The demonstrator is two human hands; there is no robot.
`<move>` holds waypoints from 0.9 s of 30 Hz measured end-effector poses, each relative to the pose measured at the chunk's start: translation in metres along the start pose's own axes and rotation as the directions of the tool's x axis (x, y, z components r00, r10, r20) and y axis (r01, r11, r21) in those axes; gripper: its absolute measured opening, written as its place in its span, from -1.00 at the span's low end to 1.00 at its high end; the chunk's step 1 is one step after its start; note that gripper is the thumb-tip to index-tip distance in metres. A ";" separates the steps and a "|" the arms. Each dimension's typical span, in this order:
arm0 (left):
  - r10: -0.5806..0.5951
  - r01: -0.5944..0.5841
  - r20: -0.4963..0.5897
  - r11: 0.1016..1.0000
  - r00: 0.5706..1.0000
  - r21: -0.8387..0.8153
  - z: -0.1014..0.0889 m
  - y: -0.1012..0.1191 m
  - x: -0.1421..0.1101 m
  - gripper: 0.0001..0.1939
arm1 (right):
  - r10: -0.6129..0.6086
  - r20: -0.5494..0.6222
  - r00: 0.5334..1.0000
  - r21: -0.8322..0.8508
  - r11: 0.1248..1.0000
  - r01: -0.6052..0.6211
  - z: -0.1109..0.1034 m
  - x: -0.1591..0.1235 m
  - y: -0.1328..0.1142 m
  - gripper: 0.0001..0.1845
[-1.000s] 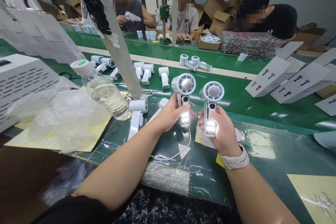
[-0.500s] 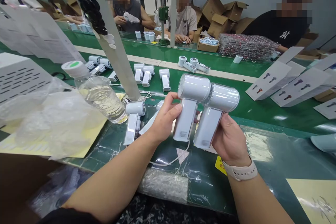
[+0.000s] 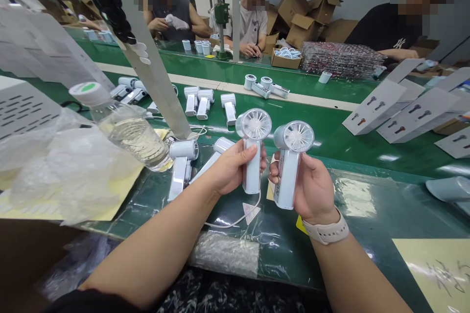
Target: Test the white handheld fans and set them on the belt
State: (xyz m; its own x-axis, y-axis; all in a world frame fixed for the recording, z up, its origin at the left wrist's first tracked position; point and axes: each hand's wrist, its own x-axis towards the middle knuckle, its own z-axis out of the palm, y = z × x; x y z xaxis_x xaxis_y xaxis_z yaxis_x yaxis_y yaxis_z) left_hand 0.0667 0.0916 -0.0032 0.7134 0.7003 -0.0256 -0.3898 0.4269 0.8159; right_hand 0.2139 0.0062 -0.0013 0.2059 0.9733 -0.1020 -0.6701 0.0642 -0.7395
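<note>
And there they go: the left hand (image 3: 229,168) has one white handheld fan (image 3: 253,149) by its handle, the right hand (image 3: 312,190) a second white handheld fan (image 3: 290,161), fingers (image 3: 274,172) curled firmly round each. Both fans stand upright, just apart, above the green tabletop (image 3: 323,127). More white fans (image 3: 181,168) lie just beside the left hand (a clear plastic water bottle (image 3: 135,137) leans left of those), and a white cable (image 3: 235,220) loops beneath the hands.

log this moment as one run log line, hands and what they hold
left hand: white handheld fan, upright | right hand: second white handheld fan, upright | nearby: more fans on green conveyor belt
</note>
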 end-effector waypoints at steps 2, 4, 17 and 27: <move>-0.011 0.011 0.011 0.999 1.000 -0.031 -0.002 0.000 0.001 -0.53 | -0.033 0.021 0.999 0.009 0.999 0.033 0.000 0.000 -0.002 -0.81; -0.017 0.019 0.037 0.998 0.999 -0.063 -0.004 0.001 0.001 -0.62 | -0.050 0.050 0.998 0.003 0.999 0.050 -0.003 -0.001 -0.005 -0.81; 0.022 -0.030 0.049 0.984 0.999 0.174 -0.003 0.006 -0.006 -0.46 | -0.256 -0.151 0.955 -0.079 0.966 0.247 -0.005 0.004 -0.005 -0.76; 0.037 -0.034 -0.010 0.975 0.999 0.219 -0.001 0.004 -0.004 -0.38 | -0.238 -0.211 0.948 -0.130 0.968 0.214 0.001 0.002 -0.004 -0.82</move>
State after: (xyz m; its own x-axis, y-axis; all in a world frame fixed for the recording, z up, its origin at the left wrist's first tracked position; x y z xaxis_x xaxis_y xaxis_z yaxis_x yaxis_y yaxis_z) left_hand 0.0618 0.0906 -0.0007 0.6924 0.7215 -0.0012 -0.2768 0.2672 0.9230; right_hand 0.2158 0.0085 0.0022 0.5054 0.8607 -0.0611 -0.5122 0.2422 -0.8240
